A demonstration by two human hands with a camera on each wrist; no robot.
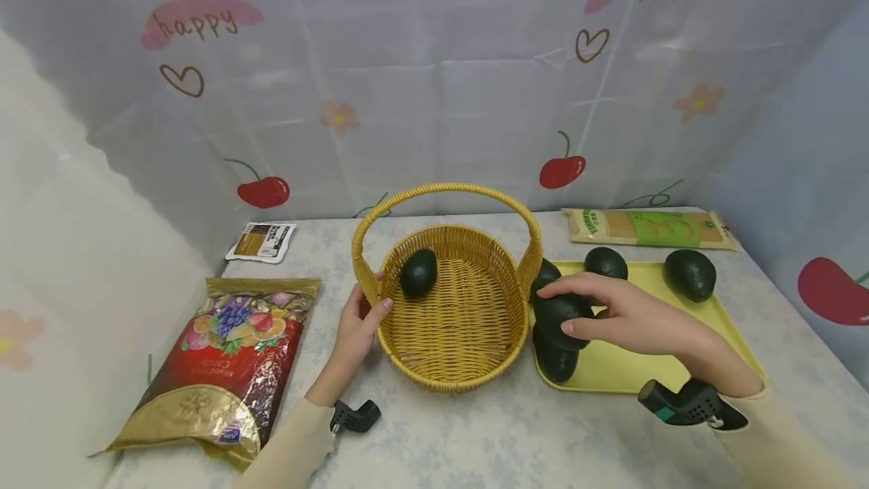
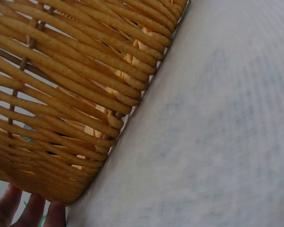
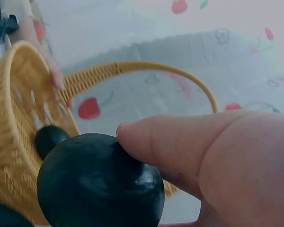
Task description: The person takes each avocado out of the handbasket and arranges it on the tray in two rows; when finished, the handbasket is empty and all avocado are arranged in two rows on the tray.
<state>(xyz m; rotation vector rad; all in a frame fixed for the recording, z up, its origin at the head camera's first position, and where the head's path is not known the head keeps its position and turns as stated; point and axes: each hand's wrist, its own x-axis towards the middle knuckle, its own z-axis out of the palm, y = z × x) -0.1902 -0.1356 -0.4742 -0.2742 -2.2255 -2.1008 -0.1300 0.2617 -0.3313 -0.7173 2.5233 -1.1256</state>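
Note:
A yellow wicker basket (image 1: 462, 323) with an arched handle stands mid-table, one dark green avocado (image 1: 418, 274) lying inside at its left. My left hand (image 1: 356, 323) grips the basket's left side at the foot of the handle, thumb over the rim; fingertips (image 2: 31, 210) show against the weave in the left wrist view. Between thumb and fingers, my right hand (image 1: 634, 315) holds another avocado (image 3: 99, 184) just right of the basket, over the left edge of a yellow tray (image 1: 624, 372). Several more avocados lie on that tray, including one (image 1: 557, 357) just below the held one.
A red and gold candy bag (image 1: 224, 368) lies at the left, with a small white-edged packet (image 1: 262, 241) behind it. A long noodle pack (image 1: 652, 229) lies behind the tray. Printed curtains stand along the back and sides.

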